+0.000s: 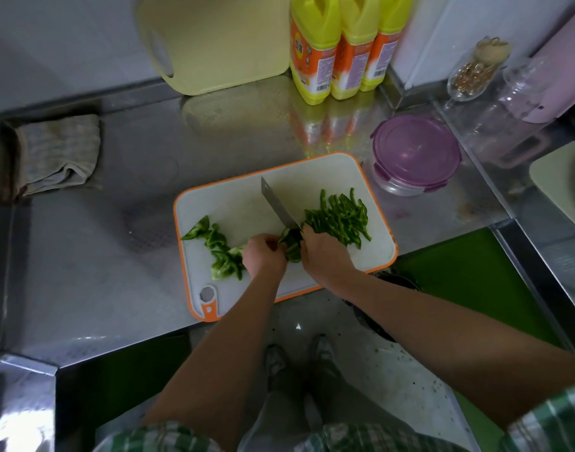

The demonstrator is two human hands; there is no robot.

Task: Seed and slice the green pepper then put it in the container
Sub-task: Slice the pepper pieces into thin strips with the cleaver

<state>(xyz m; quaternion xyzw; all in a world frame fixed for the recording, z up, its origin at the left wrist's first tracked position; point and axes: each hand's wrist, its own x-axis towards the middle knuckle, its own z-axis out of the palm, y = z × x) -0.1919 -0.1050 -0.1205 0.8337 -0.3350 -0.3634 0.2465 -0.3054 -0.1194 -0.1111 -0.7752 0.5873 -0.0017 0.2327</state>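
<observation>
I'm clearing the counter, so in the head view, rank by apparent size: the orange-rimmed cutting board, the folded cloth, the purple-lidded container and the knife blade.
1. Largest: orange-rimmed cutting board
2. folded cloth and purple-lidded container, about alike, so unranked
3. knife blade, smallest

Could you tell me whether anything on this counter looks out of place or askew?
The orange-rimmed cutting board lies angled, its near edge at or slightly past the front edge of the counter, so it may tip under pressure. The purple-lidded container has its lid on. Nothing else stands out.

My green pepper strips (pixel 338 216), orange-rimmed white board (pixel 233 207), purple-lidded container (pixel 416 151), yellow bottles (pixel 315 14) with orange labels (pixel 313 65), green-checked sleeves (pixel 547 419).
</observation>
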